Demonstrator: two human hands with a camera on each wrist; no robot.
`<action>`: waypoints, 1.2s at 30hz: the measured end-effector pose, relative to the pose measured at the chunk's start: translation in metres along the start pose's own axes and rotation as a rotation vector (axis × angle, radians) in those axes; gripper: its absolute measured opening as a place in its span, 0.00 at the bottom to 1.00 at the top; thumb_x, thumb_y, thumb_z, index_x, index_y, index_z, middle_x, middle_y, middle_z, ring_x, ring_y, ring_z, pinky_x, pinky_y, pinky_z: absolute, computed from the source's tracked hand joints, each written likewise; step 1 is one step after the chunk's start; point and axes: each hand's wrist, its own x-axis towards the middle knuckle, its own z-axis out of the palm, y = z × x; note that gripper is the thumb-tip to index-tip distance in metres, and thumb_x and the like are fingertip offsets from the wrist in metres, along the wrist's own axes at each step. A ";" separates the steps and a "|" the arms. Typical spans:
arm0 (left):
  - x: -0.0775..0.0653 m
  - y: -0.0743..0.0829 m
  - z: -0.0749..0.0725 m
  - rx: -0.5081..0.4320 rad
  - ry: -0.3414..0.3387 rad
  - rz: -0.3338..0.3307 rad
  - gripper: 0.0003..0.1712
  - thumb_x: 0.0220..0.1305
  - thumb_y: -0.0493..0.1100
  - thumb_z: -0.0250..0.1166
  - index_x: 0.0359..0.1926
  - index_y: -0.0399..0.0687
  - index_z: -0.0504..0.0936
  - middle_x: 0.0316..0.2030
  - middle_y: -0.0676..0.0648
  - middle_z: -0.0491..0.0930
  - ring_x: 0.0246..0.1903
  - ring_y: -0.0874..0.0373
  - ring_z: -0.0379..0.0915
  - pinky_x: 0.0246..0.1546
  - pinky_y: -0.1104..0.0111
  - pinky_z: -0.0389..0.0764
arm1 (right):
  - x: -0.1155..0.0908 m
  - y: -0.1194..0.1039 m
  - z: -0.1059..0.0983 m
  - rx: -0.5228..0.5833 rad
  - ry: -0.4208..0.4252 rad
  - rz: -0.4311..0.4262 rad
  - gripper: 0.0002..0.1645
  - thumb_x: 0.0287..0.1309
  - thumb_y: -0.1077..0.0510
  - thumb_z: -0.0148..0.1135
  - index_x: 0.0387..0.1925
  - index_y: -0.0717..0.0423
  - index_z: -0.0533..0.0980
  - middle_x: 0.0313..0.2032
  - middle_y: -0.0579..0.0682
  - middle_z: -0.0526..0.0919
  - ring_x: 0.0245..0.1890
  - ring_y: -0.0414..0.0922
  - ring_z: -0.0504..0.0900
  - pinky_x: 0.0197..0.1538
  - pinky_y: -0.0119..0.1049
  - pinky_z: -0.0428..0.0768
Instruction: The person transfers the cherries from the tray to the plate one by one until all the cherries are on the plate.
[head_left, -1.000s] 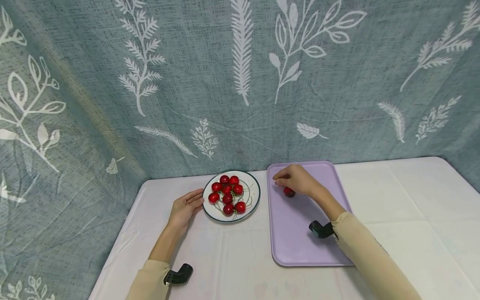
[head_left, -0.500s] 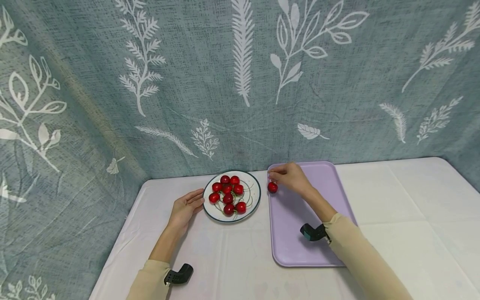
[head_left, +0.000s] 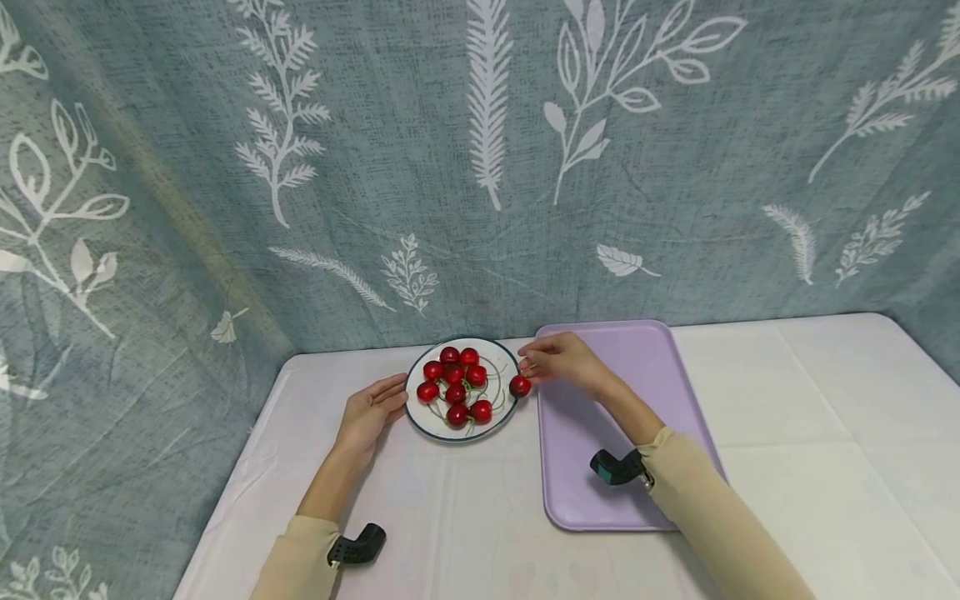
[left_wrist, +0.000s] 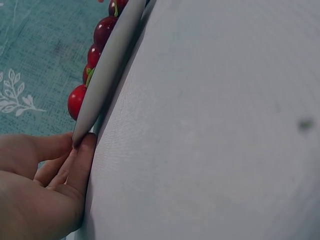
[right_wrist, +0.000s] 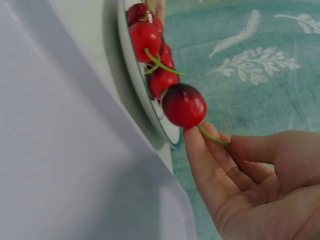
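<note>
A white plate [head_left: 433, 423] with a dark rim stands near the back of the table, with several red cherries [head_left: 454, 393] and their green stems on it. At its left edge my left hand [head_left: 366, 421] pinches the rim, thumb and fingers on either side of it in the left wrist view. My right hand [head_left: 566, 365] holds a single cherry [right_wrist: 184, 106] by its green stem [right_wrist: 215, 137], between thumb and fingers. That cherry hangs over the plate's right rim; whether it touches the rim I cannot tell.
A purple tray [head_left: 573, 442] lies right of the plate, under my right forearm. White cloth [head_left: 465, 517] covers the table. Behind it and on the left hangs a blue-green curtain [head_left: 420, 183] with white leaf prints. Each wrist wears a black camera [head_left: 358, 546].
My right hand has carried the cherry leftward, from above the purple tray to the plate's right edge. The left hand has stayed at the plate rim.
</note>
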 end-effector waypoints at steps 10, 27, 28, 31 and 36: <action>-0.001 0.002 -0.002 0.012 -0.015 -0.017 0.26 0.70 0.33 0.57 0.67 0.34 0.68 0.65 0.34 0.69 0.50 0.66 0.74 0.46 0.79 0.79 | 0.003 0.004 0.016 -0.050 0.006 0.042 0.18 0.69 0.67 0.52 0.54 0.79 0.74 0.42 0.68 0.84 0.40 0.52 0.86 0.44 0.40 0.86; 0.000 -0.003 -0.003 0.003 -0.010 -0.009 0.25 0.70 0.32 0.57 0.66 0.33 0.69 0.64 0.33 0.69 0.49 0.66 0.75 0.46 0.78 0.80 | 0.001 0.004 0.025 -0.057 0.151 0.078 0.15 0.68 0.67 0.55 0.48 0.78 0.77 0.32 0.63 0.86 0.26 0.41 0.84 0.34 0.35 0.86; 0.000 -0.003 -0.003 0.002 -0.013 -0.009 0.25 0.70 0.32 0.57 0.67 0.33 0.69 0.64 0.33 0.69 0.51 0.65 0.75 0.46 0.78 0.79 | 0.000 0.003 0.024 -0.068 0.154 0.078 0.15 0.68 0.66 0.55 0.47 0.78 0.78 0.32 0.63 0.86 0.26 0.41 0.84 0.35 0.36 0.86; 0.000 -0.002 -0.003 -0.002 -0.016 -0.002 0.25 0.70 0.32 0.57 0.67 0.33 0.69 0.64 0.33 0.69 0.52 0.63 0.74 0.47 0.78 0.79 | -0.005 -0.002 0.017 -0.108 0.158 0.076 0.16 0.68 0.65 0.54 0.47 0.77 0.78 0.34 0.64 0.86 0.29 0.43 0.85 0.37 0.38 0.87; -0.001 -0.003 -0.003 0.000 -0.012 0.004 0.25 0.70 0.32 0.57 0.67 0.33 0.69 0.64 0.33 0.69 0.50 0.65 0.75 0.46 0.78 0.79 | -0.011 -0.001 0.004 -0.158 0.139 0.042 0.18 0.69 0.63 0.55 0.49 0.77 0.77 0.36 0.64 0.86 0.34 0.47 0.86 0.40 0.38 0.86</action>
